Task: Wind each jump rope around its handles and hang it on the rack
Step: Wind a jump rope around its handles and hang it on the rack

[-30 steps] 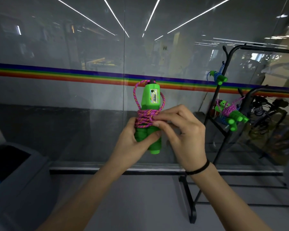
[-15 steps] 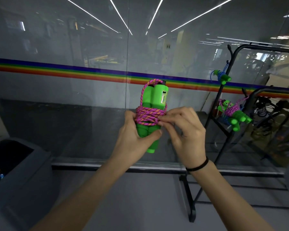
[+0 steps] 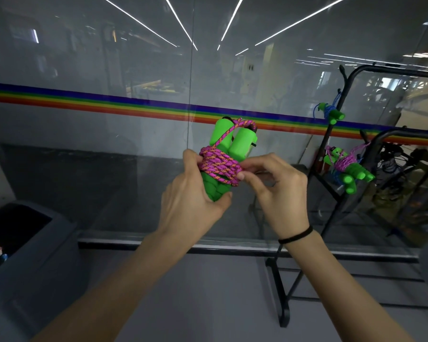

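A jump rope with two green handles [image 3: 235, 141] and a pink-orange braided cord [image 3: 219, 166] wound around them is held up at chest height. My left hand [image 3: 193, 203] grips the lower ends of the handles from the left. My right hand [image 3: 277, 191] pinches the wound cord at its right side with thumb and fingertips. A loop of cord arches over the handle tops. The black rack [image 3: 344, 134] stands to the right, with a blue-corded rope [image 3: 330, 114] hanging high and a pink-corded rope [image 3: 344, 169] lower.
A glass wall with a rainbow stripe [image 3: 84, 102] runs across in front of me. A grey bin [image 3: 30, 243] stands at the lower left. The rack's black foot [image 3: 283, 314] reaches onto the grey floor near my right arm.
The handle bundle has tilted so its tops lean to the right and turned slightly. My right hand's fingers have shifted lower along the wound cord. Both hands keep their hold.
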`<state>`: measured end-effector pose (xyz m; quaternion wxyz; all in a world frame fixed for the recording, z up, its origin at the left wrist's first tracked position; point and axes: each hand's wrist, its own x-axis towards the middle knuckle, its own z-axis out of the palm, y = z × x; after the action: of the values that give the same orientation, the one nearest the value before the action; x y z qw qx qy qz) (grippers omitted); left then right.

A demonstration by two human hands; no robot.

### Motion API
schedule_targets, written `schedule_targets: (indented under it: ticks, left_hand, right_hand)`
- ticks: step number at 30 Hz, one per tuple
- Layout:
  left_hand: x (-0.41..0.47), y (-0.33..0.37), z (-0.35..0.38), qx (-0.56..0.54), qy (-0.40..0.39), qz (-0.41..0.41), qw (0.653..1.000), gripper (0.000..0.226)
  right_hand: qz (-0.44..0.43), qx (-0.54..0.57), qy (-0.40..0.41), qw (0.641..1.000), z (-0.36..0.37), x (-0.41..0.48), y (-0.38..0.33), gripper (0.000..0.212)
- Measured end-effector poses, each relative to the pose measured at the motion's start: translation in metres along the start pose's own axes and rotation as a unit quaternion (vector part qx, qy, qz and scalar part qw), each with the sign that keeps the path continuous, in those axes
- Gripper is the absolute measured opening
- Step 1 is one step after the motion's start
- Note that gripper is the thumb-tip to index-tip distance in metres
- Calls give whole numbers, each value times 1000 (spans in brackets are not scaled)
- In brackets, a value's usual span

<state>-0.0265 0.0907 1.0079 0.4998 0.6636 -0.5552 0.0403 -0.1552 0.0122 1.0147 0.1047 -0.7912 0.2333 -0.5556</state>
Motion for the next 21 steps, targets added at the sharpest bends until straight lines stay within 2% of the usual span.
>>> schedule_targets:
  ticks: [4, 12, 16, 21]
  left_hand:
    - [0, -2, -1, 39, -4, 15, 999, 61]
    - [1, 1, 2, -30, -10, -21, 999, 58]
    - [0, -1, 4, -60, -26, -40, 997, 55]
    - [-5, -5, 8, -44, -29, -29, 998, 57]
  right_hand:
    - [44, 29, -30, 998, -5, 4, -1, 14]
    - [-61, -27, 24, 997, -3, -4, -3, 8]
    - [-84, -9, 10, 996, -5, -3, -1, 6]
    - [-37, 25, -36, 998, -7, -2, -1, 5]
